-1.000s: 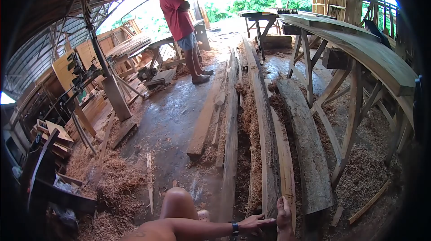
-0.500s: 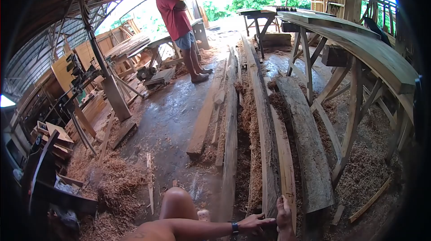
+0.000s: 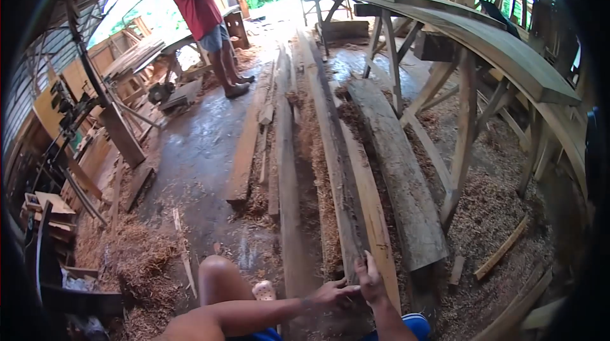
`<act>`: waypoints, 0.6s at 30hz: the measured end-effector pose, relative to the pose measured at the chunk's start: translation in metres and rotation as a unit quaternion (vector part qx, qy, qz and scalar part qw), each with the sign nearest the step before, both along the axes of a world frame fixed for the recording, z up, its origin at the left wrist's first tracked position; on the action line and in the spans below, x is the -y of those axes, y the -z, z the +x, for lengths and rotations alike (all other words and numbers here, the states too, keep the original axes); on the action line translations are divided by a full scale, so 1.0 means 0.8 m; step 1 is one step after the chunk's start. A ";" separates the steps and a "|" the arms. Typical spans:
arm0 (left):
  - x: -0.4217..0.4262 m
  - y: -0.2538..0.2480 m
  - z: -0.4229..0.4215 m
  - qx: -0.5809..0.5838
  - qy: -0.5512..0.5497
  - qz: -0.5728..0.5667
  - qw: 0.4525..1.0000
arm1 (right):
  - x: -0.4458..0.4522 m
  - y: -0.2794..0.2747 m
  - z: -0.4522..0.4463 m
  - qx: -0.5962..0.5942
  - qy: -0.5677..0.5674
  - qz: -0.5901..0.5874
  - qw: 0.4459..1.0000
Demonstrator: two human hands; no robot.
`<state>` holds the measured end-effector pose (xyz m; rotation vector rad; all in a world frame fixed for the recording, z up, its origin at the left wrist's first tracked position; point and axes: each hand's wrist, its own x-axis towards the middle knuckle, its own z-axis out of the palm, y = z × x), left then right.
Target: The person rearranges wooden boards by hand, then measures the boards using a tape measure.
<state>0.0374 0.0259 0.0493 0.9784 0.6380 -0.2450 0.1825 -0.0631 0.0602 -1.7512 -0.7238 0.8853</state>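
Observation:
My left hand reaches in from the left at the bottom centre, with its fingers apart and stretched towards my right hand. The right hand is raised beside it, fingers extended upward, near the close end of a long dark-edged timber. Nothing can be made out in either hand. To the right of that timber runs a paler plank, partly behind the right hand. My bent knee shows left of the hands.
A person in a red shirt stands at the upper left. Several boards, including a wide grey one, lie on the floor among wood shavings. A thick slab rests on wooden trestles at the right. A metal post stands left.
The view has turned down and to the right, so the room appears shifted left and upward. Both hands now show higher in the picture, and blue items have appeared at the bottom edge.

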 end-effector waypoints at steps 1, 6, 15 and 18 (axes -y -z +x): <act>-0.003 0.005 -0.004 0.003 -0.007 -0.015 1.000 | -0.001 -0.003 -0.002 0.004 -0.003 0.008 1.000; -0.008 -0.013 -0.014 -0.004 -0.008 -0.006 1.000 | -0.010 0.000 -0.018 0.002 0.005 0.049 0.999; 0.011 -0.008 -0.005 0.117 -0.075 0.253 0.957 | -0.005 0.004 -0.034 -0.112 -0.016 0.069 0.991; 0.009 -0.001 -0.004 0.090 -0.066 0.253 0.961 | -0.009 -0.016 -0.032 -0.095 -0.019 0.049 0.994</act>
